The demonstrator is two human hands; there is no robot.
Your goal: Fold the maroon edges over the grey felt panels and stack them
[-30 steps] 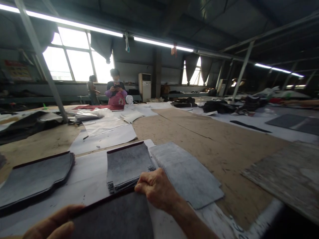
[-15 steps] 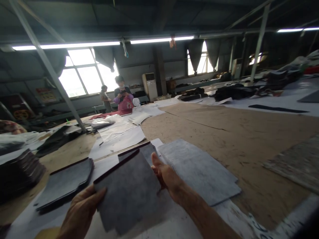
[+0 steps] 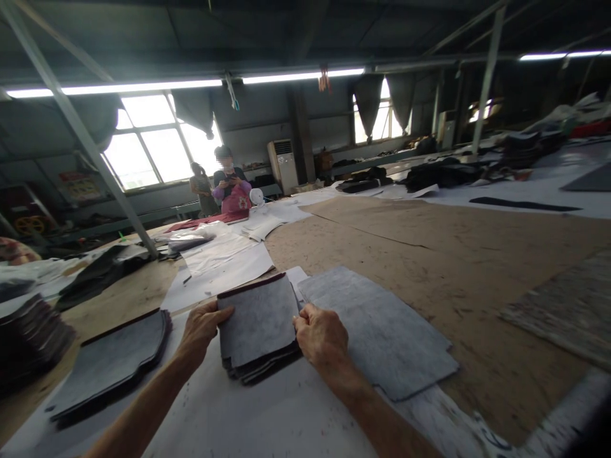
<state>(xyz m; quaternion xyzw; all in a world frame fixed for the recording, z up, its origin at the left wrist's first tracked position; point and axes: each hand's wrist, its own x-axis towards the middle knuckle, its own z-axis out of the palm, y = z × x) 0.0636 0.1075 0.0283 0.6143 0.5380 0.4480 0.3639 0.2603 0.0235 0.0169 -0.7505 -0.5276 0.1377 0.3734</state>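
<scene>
A grey fabric piece (image 3: 258, 312) with a dark red strip along its far edge lies on top of a small stack of similar pieces. My left hand (image 3: 203, 324) pinches its left edge, thumb on top. At the opposite edge, my right hand (image 3: 323, 332) is closed with thumb and fingertips on the piece's side. To the left rests another stack of grey pieces (image 3: 114, 362) with the same dark red edging. Larger grey sheets (image 3: 377, 331) lie in a pile just right of my right hand.
White paper (image 3: 229, 416) covers the near table under the stacks. Brown sheeting (image 3: 453, 248) spreads across the right. A tall dark stack (image 3: 33, 343) stands at far left. A metal post (image 3: 95, 146) rises beyond it. Two people (image 3: 231, 184) are across the table.
Both hands have moved away from me, bringing the grey fabric piece from above the paper down onto the middle stack. My right hand has gone from spread fingers to closed at the edge.
</scene>
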